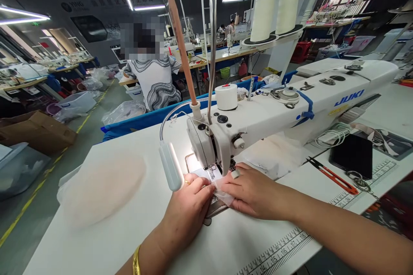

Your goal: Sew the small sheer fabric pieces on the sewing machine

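Note:
My left hand (193,200) is closed at the left of the presser foot, its fingertips pinching the edge of a sheer white fabric piece (225,194). On the other side of the foot, my right hand (253,191) has its fingers bent together over the same fabric. The cloth lies over the metal needle plate (217,207) of a white sewing machine (264,120). My fingers hide part of the fabric edge. A small lamp (171,166) hangs beside my left hand.
A sheer, pale fabric pile (103,189) lies on the table at left; more sheer fabric (275,152) sits behind my right hand. Thread snips (334,176), a phone (351,156) and coiled cord (334,135) lie at right. A person (155,73) sits ahead.

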`<act>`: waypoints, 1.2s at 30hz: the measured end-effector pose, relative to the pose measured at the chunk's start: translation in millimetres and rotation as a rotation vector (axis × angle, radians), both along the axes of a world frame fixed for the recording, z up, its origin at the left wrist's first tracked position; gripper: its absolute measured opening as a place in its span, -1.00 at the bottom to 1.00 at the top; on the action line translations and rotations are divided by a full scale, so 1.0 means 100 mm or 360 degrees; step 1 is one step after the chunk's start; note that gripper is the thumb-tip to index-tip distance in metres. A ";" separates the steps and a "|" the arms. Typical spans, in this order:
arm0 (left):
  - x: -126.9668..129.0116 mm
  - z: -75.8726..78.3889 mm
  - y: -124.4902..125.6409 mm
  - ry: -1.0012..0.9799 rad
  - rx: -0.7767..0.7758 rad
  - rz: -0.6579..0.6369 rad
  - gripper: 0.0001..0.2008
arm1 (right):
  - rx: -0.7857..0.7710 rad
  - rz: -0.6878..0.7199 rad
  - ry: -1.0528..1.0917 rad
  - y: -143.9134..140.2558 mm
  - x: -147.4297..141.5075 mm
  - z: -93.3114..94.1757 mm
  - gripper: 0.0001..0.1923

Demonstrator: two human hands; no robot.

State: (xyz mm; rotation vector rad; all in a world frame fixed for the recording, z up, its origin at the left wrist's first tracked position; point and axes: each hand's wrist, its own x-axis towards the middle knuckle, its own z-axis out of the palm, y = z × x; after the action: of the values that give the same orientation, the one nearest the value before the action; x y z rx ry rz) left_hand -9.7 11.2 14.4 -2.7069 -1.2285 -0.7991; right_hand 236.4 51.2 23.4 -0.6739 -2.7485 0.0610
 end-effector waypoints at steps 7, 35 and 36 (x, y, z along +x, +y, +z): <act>0.03 0.06 -0.06 -0.0021 0.0022 -0.0121 -0.70 | -0.0030 -0.0006 0.0020 -0.03 -0.01 -0.03 -0.88; -0.05 -0.02 0.14 -0.0009 0.0070 -0.0007 -0.71 | 0.0126 -0.0144 0.0141 0.09 -0.06 -0.14 -0.67; -0.06 -0.03 0.15 -0.0020 0.0051 0.0001 -0.72 | 0.0130 -0.0142 0.0143 0.09 -0.06 -0.14 -0.66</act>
State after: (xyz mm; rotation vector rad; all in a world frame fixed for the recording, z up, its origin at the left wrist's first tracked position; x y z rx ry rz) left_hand -15.8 26.1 11.1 -2.6802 -1.2081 -0.8294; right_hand 229.9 60.6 9.3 -0.7518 -2.6164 -0.0398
